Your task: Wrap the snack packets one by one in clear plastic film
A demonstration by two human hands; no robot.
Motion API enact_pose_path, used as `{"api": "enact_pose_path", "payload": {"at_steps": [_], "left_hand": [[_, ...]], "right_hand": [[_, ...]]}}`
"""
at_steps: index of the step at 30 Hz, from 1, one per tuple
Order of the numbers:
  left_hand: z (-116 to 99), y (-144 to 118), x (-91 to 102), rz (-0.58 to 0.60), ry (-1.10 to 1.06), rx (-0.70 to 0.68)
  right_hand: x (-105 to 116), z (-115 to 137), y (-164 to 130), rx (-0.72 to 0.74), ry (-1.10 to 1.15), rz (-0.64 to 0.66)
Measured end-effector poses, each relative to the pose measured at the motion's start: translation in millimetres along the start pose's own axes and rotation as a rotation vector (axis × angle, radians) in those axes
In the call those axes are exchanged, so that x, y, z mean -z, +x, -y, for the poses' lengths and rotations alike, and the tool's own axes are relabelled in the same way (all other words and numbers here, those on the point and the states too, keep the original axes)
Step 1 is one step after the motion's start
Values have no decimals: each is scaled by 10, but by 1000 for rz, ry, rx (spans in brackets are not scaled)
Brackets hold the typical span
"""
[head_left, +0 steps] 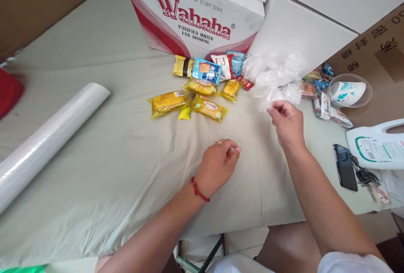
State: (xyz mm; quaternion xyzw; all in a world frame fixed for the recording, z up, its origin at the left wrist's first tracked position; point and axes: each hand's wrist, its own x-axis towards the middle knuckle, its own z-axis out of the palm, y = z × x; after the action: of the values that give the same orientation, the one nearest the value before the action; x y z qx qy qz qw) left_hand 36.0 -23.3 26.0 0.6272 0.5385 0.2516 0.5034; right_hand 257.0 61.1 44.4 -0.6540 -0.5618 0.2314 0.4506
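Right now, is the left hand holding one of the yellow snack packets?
No, the left hand rests on the pale cloth, apart from the yellow snack packets.

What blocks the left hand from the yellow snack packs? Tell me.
Nothing visible. Only bare cloth lies between the left hand and the yellow packs. The right hand pinches the plastic bags off to the side.

A single head-worn camera looks forward and down — close over a cloth-covered table (94,172), both forearms entering from the bottom edge. It faces a Wahaha carton (195,16) at the far side — only one view, nothing shared.
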Motion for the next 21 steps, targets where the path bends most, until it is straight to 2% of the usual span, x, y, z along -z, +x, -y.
{"api": "enact_pose_path", "payload": {"at_steps": [2, 4, 7, 9, 13, 16, 19, 21], "left_hand": [[-10, 16, 25, -95, -190, 86], [-25, 31, 44, -133, -403, 135], [-27, 52, 53, -79, -653, 119], [-8, 68, 54, -23, -777, 102], [32, 102, 94, -64, -963, 206], [23, 109, 152, -89, -1060, 276], [-9, 95, 191, -111, -1104, 317], [-29, 83, 199, -135, -1090, 340]], "right_hand": [[-16, 131, -340, -149, 219, 114], [-53, 252, -656, -233, 307, 249], [-116, 376, -965, -299, 359, 439], [-143, 404, -1036, -374, 439, 474], [-130, 352, -996, -576, 662, 397], [-67, 274, -949, -610, 759, 273], [40, 226, -890, -471, 695, 40], [145, 241, -799, -266, 528, -172]]}}
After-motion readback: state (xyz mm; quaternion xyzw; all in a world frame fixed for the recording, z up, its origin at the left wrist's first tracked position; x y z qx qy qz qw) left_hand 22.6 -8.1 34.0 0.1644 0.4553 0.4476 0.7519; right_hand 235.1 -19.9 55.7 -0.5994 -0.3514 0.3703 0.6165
